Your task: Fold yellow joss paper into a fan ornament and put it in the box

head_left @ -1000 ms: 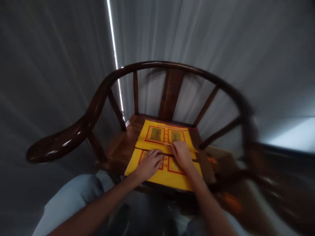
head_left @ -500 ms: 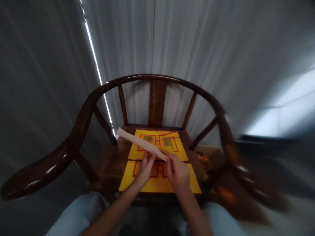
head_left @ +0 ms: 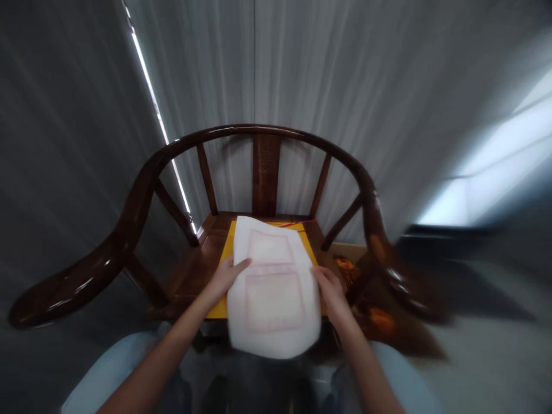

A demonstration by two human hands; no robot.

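Note:
A white sheet of paper (head_left: 276,305) with two faint reddish frames showing on it is held up over the chair seat. My left hand (head_left: 226,275) grips its left edge, the thumb lying over the paper. At the right edge, my right hand (head_left: 328,283) pinches the sheet, its fingers partly behind it. Under the paper lies yellow paper (head_left: 218,310), mostly covered, on the seat. A thin reddish strand (head_left: 304,222) runs along the yellow paper's back edge.
The dark wooden chair (head_left: 266,172) has a curved rail and armrests around the seat (head_left: 190,276). A box with orange items (head_left: 347,267) stands on the floor to the right. Grey corrugated wall (head_left: 302,69) rises behind. My knees are at both sides.
The sheet, seen nearly edge-on before, has been opened out with its broad white face toward me. My hands have moved apart to its two sides. The yellow papers are now mostly covered.

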